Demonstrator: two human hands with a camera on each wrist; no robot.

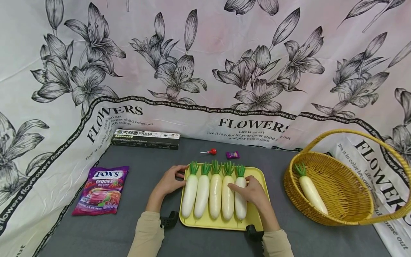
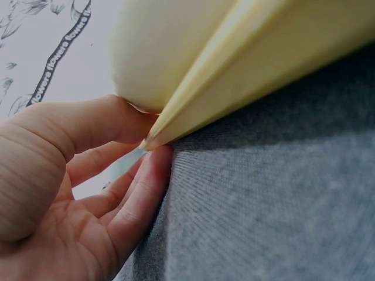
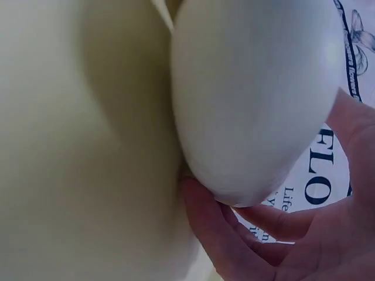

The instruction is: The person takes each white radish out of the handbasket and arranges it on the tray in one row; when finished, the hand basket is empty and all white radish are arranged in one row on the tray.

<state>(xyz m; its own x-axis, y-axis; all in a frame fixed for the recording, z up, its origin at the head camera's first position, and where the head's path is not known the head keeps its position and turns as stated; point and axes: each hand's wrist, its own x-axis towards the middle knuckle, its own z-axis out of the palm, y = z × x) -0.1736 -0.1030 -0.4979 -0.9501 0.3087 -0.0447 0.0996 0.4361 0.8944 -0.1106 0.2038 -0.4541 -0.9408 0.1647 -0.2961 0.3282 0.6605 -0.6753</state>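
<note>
Several white radishes with green tops lie side by side on a yellow tray (image 1: 221, 224) in the head view. My left hand (image 1: 171, 181) is at the tray's left edge, beside the leftmost radish (image 1: 190, 196). In the left wrist view its thumb (image 2: 108, 120) is over the tray rim (image 2: 234, 88) and its fingers are beneath, pinching it. My right hand (image 1: 252, 190) grips the rightmost radish (image 1: 240, 208) on the tray. The right wrist view shows that radish (image 3: 252, 99) close up, with thumb and fingers around it.
A wicker basket (image 1: 290, 185) with one radish (image 1: 310, 192) inside stands at the right. At the left lies a purple candy bag (image 1: 102, 191). Behind are a black pasta box (image 1: 146, 140), a red lollipop (image 1: 212, 151) and a small purple-wrapped candy (image 1: 232, 155), near the flowered cloth.
</note>
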